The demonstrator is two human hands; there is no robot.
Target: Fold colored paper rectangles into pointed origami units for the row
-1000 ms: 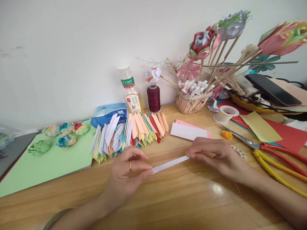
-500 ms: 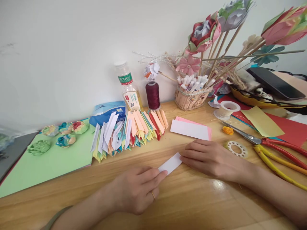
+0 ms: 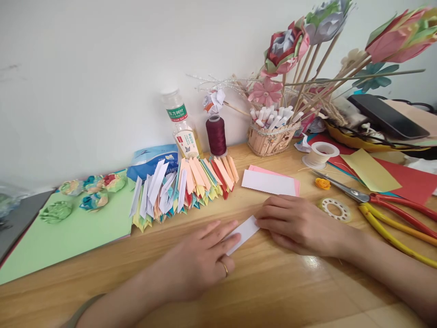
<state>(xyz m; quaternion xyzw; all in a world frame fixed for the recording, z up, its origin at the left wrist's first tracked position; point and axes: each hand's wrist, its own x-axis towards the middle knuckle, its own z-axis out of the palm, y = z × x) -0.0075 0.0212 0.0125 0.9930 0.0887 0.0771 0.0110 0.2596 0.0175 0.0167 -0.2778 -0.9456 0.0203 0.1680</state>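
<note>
Head view showed 5 rosettes (image 3: 94,202) on green paper (image 3: 85,234); the left hand (image 3: 200,262), fingers extended, lay over a white strip (image 3: 246,231) on the table (image 3: 259,296); the right hand (image 3: 298,223), fingers bent, touched the strip's right end, grip unclear.

Thin gold ring (image 3: 225,268); olive-grey sleeve edge (image 3: 82,310); bare forearms (image 3: 136,291).

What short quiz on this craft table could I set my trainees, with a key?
1. True or false: the right hand grips the scissors.
2. Which stands just right of the green-labelled bottle: (a) the phone, (b) the dark red thread spool, or (c) the tape roll?
3. Fill the gap: the left hand lies partly over a white ____.

Key: 1. False; it is at one end of the paper strip. 2. b. 3. Paper strip.
</note>
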